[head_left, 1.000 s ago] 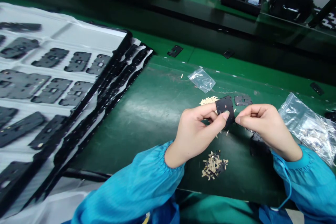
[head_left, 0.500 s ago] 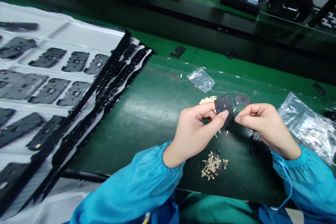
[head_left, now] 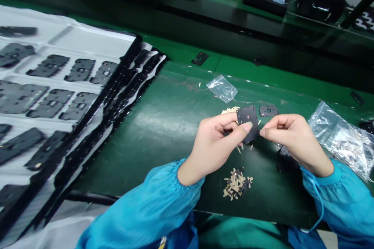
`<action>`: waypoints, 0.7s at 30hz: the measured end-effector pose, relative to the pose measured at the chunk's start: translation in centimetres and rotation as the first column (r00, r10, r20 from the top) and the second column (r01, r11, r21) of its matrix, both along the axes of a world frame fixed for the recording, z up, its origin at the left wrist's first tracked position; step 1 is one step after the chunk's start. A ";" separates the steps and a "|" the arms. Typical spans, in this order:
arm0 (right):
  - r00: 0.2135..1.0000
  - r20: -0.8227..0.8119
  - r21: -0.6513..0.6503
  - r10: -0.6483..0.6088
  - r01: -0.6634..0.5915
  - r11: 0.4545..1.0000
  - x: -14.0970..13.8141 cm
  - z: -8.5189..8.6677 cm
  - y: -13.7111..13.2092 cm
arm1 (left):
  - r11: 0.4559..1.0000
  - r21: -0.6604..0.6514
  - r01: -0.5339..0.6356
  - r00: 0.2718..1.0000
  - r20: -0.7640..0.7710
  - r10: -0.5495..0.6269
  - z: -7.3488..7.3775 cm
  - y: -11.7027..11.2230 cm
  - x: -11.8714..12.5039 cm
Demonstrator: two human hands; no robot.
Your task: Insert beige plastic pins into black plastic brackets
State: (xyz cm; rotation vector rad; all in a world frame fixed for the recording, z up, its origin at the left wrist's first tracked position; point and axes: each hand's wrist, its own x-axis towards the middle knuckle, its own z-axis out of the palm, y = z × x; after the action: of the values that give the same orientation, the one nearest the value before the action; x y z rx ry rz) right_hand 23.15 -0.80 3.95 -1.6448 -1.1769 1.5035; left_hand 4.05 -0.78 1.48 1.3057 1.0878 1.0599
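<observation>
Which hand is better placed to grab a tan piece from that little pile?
Probably the left hand: it sits closer to the pile of tan pieces than the right hand does. But its thumb is on the black plate, so it must let go first.

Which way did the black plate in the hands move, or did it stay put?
No, the black plate hardly moved: it sits about as far from the flat plate lying beside it as before.

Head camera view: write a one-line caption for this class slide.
Left hand and right hand hold a small black plate above a green workbench, beside a pile of tan strips.
</observation>
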 end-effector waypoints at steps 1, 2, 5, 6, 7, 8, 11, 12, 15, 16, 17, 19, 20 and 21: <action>1.000 0.004 0.006 0.000 0.000 1.000 -0.1 0.0 0.0 | 1.000 -0.016 0.007 1.000 0.015 -0.007 0.0 0.0 0.0; 1.000 0.009 0.014 -0.002 0.002 1.000 -0.1 0.1 -0.1 | 0.999 -0.032 0.013 0.999 0.031 -0.013 -0.1 0.1 -0.1; 1.000 0.029 0.047 0.001 -0.002 0.999 -0.3 0.3 -0.2 | 0.997 -0.069 0.030 0.998 0.066 -0.026 -0.3 0.1 -0.3; 0.999 0.036 0.058 0.003 -0.005 0.998 -0.3 0.3 -0.3 | 0.996 -0.079 0.036 0.997 0.073 -0.030 -0.4 0.1 -0.3; 0.999 0.043 0.067 0.006 -0.009 0.998 -0.3 0.4 -0.3 | 0.995 -0.087 0.039 0.996 0.081 -0.032 -0.4 0.1 -0.3; 0.999 0.047 0.072 0.011 -0.015 0.997 -0.4 0.5 -0.4 | 0.995 -0.094 0.044 0.995 0.092 -0.035 -0.4 0.1 -0.4; 0.998 0.060 0.072 0.026 -0.030 0.997 -0.4 0.7 -0.5 | 0.993 -0.106 0.057 0.990 0.133 -0.043 -0.3 0.1 -0.3; 0.997 0.065 0.072 0.030 -0.035 0.997 -0.4 0.7 -0.5 | 0.992 -0.112 0.063 0.987 0.151 -0.046 -0.2 0.1 -0.3; 0.996 0.087 0.093 0.037 -0.045 0.995 -0.4 0.5 -0.5 | 0.987 -0.135 0.086 0.978 0.202 -0.058 -0.2 0.3 -0.2; 0.995 0.101 0.112 0.026 -0.037 0.993 -0.4 0.4 -0.5 | 0.985 -0.143 0.093 0.975 0.215 -0.061 -0.2 0.4 -0.3; 0.993 0.119 0.137 0.004 -0.020 0.990 -0.3 0.3 -0.5 | 0.984 -0.149 0.099 0.973 0.222 -0.065 -0.2 0.4 -0.4; 0.989 0.139 0.183 -0.043 0.017 0.983 -0.2 0.0 -0.3 | 0.984 -0.148 0.100 0.975 0.213 -0.067 -0.3 0.4 -0.6; 0.991 0.129 0.194 -0.046 0.021 0.981 0.0 -0.1 -0.2 | 0.985 -0.141 0.095 0.977 0.202 -0.065 -0.4 0.3 -0.7; 0.994 0.105 0.193 -0.029 0.008 0.981 0.1 -0.1 -0.1 | 0.987 -0.132 0.090 0.980 0.190 -0.064 -0.4 0.3 -0.9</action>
State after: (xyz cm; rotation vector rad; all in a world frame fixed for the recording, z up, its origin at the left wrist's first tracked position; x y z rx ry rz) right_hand 23.23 -0.87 3.83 -1.6165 -1.3171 1.2599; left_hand 3.19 -0.48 1.08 1.1059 0.9461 1.0074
